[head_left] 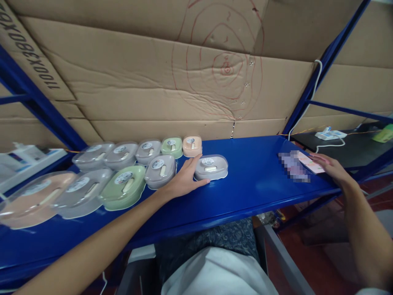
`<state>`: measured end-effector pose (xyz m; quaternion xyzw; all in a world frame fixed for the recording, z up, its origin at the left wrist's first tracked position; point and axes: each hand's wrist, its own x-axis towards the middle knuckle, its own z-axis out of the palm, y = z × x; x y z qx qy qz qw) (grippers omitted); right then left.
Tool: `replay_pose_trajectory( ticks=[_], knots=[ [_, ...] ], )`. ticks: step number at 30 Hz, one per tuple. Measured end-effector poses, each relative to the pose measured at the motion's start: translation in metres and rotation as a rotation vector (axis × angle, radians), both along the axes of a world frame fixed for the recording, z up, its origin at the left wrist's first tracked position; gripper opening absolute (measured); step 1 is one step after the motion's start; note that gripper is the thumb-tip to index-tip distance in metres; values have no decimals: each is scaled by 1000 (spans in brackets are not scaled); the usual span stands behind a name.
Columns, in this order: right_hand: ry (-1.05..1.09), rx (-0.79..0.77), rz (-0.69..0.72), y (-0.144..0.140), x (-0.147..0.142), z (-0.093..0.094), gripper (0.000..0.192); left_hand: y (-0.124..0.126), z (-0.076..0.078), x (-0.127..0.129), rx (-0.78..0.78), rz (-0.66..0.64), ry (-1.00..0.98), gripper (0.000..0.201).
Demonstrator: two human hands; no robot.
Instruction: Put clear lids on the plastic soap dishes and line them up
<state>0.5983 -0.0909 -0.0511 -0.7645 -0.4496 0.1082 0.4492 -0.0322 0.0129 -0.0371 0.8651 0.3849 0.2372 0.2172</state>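
My left hand [186, 180] is around the left side of a grey lunch box with a clear lid [211, 168]. Its thumb lies along the near edge, the fingers at the back left corner. The box sits flat on the blue shelf [245, 192]. Far to the right, my right hand [330, 166] has its fingers on a thin pink and white rectangular thing [311, 163]; its thumb is hidden. A blurred-out purple patch [294, 166] lies beside that thing. Close to my left hand are another grey lunch box [160, 172] and a small peach one [192, 146].
Several more lidded boxes, including a green one [124, 186] and a peach one [37, 198], stand in two rows on the left. Cardboard [138, 82] backs the shelf. Blue posts [325, 69] rise at both ends. A white power strip [330, 135] lies on a black surface at right.
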Motion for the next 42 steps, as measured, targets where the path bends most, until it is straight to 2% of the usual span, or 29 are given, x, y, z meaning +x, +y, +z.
replay_pose_trajectory(
  ticks=[8, 16, 21, 26, 29, 36, 39, 42],
  knots=[
    [5, -3, 9, 2, 10, -6, 47, 0, 0, 0, -3, 5, 17, 97],
    [-94, -71, 67, -3, 3, 0, 69, 0, 0, 0, 7, 2, 14, 98],
    [-87, -85, 42, -5, -6, 5, 71, 1, -1, 0, 8, 0, 3, 99],
    [-101, -77, 47, -4, -2, 2, 76, 0, 0, 0, -3, 4, 13, 98],
    [-110, -76, 86, -2, 6, -1, 74, 0, 1, 0, -3, 7, 13, 97],
    [-94, -12, 131, 2, 20, -11, 55, 1, -2, 0, 8, -4, -1, 97],
    [-129, -33, 110, 2, 18, -9, 58, 2, -2, 0, 4, 0, 3, 98],
    [-215, -137, 4, 3, 16, -6, 66, 1, -1, 0, 4, 0, 8, 98]
  ],
)
